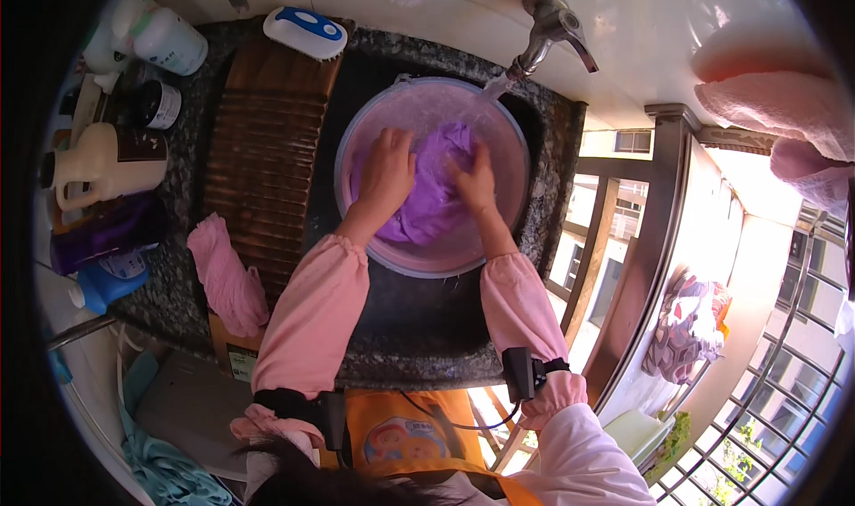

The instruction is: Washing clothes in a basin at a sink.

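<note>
A purple cloth (434,192) lies wet in a round pinkish basin (461,265) inside the dark stone sink (414,312). From the metal tap (549,31) at the upper right, water runs into the basin. My left hand (391,172) rests on the left part of the cloth, its fingers pointing away from me. On the cloth's right side lies my right hand (477,178), thumb towards the middle. Both hands touch the fabric; whether the fingers are closed on it is unclear. Pink sleeve covers reach up both forearms.
Left of the basin leans a wooden washboard (267,138), with a white-and-blue brush (306,33) at its top and a pink cloth (227,275) at its lower edge. Several bottles (123,158) crowd the left counter. A pink towel (775,108) hangs at the upper right.
</note>
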Demonstrator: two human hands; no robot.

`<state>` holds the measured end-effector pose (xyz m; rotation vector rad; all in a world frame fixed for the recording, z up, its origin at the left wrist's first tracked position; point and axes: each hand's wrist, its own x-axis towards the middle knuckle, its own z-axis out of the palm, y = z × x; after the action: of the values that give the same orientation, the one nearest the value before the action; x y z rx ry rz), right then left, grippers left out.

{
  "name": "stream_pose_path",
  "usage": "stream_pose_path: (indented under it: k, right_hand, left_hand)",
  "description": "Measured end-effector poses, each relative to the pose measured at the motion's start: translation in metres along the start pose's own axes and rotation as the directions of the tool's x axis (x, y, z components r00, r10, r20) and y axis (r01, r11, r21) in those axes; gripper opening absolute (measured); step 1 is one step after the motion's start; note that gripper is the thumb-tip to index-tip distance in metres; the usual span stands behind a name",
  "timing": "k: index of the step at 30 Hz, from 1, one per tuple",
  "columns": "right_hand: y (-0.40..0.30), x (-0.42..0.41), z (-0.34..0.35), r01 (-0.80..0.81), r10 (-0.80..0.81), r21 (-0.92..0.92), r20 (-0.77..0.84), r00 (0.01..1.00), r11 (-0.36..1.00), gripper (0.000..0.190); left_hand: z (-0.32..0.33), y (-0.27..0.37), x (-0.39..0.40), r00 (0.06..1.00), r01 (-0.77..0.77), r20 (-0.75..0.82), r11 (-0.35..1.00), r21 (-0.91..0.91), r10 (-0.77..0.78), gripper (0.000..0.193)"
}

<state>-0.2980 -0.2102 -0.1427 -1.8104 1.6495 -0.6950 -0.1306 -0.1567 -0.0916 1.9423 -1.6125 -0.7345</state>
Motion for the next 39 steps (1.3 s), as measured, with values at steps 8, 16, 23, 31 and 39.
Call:
stream_pose_path:
  k: [8,16,23,31,39]
  right_hand:
    - [-0.011,-0.014,-0.029,-0.201,0.217,-0.098,0.205,0.954,0.975,0.052]
    - [-0.006,-0.028,-0.003,0.011,0.103,-0.403,0.261,0.960,0.915,0.044]
    - [-0.013,-0.029,-0.015,-0.664,0.449,0.747,0.581,0.679,0.038,0.028]
    - [-0.011,-0.057,-0.038,-0.608,0.358,0.566,0.497,0.791,0.557,0.022]
    - [-0.012,-0.048,0.000,0.237,-0.155,-0.462,0.209,0.965,0.854,0.031]
  left_hand:
    - [0.006,-0.011,-0.006,0.942,0.322,0.098,0.947,0.025,-0.322,0.041]
    - [0.064,-0.052,0.004,0.978,0.011,-0.205,0.990,-0.141,-0.040,0.026]
    - [0.058,0.073,-0.031,0.987,0.145,0.048,0.724,-0.675,-0.153,0.026]
    - [0.035,0.002,0.007,0.972,-0.117,-0.205,0.993,-0.008,0.113,0.020]
    - [0.060,-0.007,-0.017,0.966,-0.243,-0.018,0.936,0.256,0.256,0.026]
